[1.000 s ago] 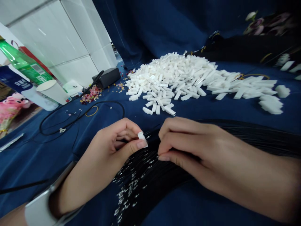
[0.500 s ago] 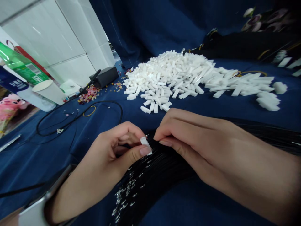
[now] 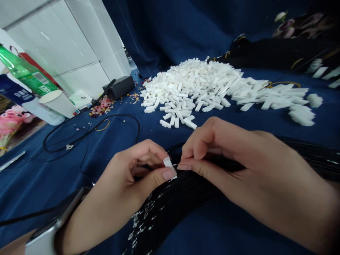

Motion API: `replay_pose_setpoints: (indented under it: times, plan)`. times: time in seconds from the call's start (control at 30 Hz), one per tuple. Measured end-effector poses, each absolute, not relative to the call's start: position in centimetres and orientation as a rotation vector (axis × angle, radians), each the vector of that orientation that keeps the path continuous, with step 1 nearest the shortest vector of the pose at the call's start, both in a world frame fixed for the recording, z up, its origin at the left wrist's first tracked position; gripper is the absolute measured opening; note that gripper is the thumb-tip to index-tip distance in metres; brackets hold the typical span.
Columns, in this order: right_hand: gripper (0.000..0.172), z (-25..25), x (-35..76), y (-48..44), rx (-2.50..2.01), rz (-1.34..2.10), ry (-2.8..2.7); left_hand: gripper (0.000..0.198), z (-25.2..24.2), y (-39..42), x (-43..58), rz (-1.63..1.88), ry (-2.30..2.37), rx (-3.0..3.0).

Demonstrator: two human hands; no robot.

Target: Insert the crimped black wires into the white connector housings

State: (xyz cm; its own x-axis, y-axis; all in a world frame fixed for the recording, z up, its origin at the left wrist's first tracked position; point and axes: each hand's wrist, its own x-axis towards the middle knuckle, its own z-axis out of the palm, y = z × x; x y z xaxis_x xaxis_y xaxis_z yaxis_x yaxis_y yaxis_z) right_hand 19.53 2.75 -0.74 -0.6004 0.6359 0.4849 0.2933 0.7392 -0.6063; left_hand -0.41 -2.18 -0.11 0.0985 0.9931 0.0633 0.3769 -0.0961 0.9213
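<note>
Between the thumb and fingers of my left hand (image 3: 140, 173) is a small white plastic connector housing (image 3: 169, 165), tilted. Just right of it my right hand (image 3: 220, 156) is closed in a pinch. A thin wire with a small metal tip (image 3: 175, 164) shows at its fingertips, close to the housing; whether the two touch is too small to tell. Under both hands runs a thick bundle of black wires (image 3: 186, 194), with shiny metal terminals (image 3: 143, 219) at its near left end. Behind lies a large heap of white connector housings (image 3: 191, 81).
On the left stand a green bottle (image 3: 29, 72), a paper cup (image 3: 57, 102) and a pink plush toy (image 3: 13, 120). A black cable (image 3: 50, 150) loops over the blue cloth (image 3: 66, 180). A dark box (image 3: 120, 86) sits by the tiled wall, near small colourful bits (image 3: 102, 106).
My right hand has lifted its knuckles and opened its curl, while its fingertips stay close to the housing. My left hand has shifted slightly right with the housing.
</note>
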Motion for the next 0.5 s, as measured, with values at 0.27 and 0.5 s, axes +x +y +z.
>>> replay_pose_setpoints:
  times: [0.27, 0.5]
  plan:
    - [0.016, -1.06, 19.13, 3.01, -0.714, 0.648, -2.181, 0.011, -0.18, -2.38, -0.38, 1.005, 1.383, 1.614]
    - [0.017, -1.14, 19.53, 2.51, -0.805, 0.722, -2.210, 0.015, -0.34, -2.49, -0.23, 1.037, 1.390, 1.687]
